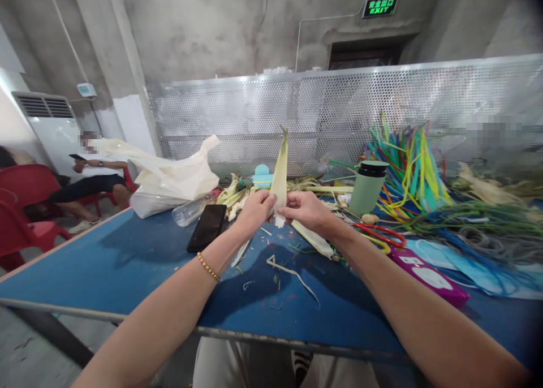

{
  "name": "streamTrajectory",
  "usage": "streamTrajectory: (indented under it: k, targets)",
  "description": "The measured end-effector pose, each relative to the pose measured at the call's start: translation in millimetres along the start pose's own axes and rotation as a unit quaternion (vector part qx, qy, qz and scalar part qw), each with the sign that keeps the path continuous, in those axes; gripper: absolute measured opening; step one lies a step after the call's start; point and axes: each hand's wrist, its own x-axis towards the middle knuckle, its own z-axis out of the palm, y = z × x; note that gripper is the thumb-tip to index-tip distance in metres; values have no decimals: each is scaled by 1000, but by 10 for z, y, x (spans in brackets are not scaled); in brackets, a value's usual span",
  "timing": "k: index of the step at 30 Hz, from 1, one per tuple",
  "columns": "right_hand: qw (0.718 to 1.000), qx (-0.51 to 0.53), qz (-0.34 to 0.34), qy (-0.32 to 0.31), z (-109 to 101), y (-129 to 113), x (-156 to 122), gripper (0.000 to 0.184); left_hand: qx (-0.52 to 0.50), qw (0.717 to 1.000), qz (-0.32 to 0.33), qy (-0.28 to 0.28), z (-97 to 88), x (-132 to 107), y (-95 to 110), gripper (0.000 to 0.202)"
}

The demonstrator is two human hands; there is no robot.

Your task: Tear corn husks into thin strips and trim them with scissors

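Note:
A pale corn husk leaf (280, 176) stands upright above the middle of the blue table, its greenish tip pointing up. My left hand (258, 208) pinches its lower left edge between thumb and fingers. On the other side, my right hand (307, 210) grips the lower right edge, thumb toward the leaf. Below my right hand another husk piece (314, 241) lies on the table. Thin husk strips (292, 270) and small scraps are scattered in front of my hands. More husks (233, 195) lie behind my left hand.
Left on the blue table (127, 263) are a black phone (207, 228), a clear bottle (186, 211) and a white plastic bag (169, 176). Rightward stand a green tumbler (368, 189), red-handled scissors (388, 235), a purple box (428, 277) and coloured strips (418, 173). A person (99, 173) sits far left.

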Motion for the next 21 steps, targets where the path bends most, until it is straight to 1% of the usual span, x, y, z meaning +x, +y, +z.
streamTrajectory:
  k: [3, 6, 9, 10, 12, 14, 17, 19, 21]
  targets:
    - [999, -31, -24, -18, -25, -2, 1, 16, 28, 999, -4, -19, 0, -9, 21, 29]
    - [993, -109, -51, -16, -44, -1, 12, 13, 90, 996, 19, -5, -9, -10, 40, 31]
    - [971, -225, -79, 25, -42, -20, 15, 5, 170, 983, 67, 25, -22, -7, 54, 33]
    - [962, -255, -85, 41, -39, -29, 14, 7, 182, 980, 71, 26, -27, -7, 57, 32]
    - [953, -282, -89, 59, -35, -41, 11, 10, 176, 983, 61, 6, -36, -8, 59, 31]
    - [962, -256, -86, 47, -32, -35, 11, 9, 145, 988, 39, -22, -44, -6, 54, 29]
    - [986, -151, -64, 14, -35, 6, 26, 14, 81, 996, 25, -40, -48, 2, 39, 29]
    - [994, -96, -53, 26, -43, 43, 43, 22, 44, 997, 22, -51, -44, 5, 32, 29]
    - [992, -96, -60, 60, -54, 72, 58, 27, 15, 997, 9, -72, -37, 3, 31, 28]
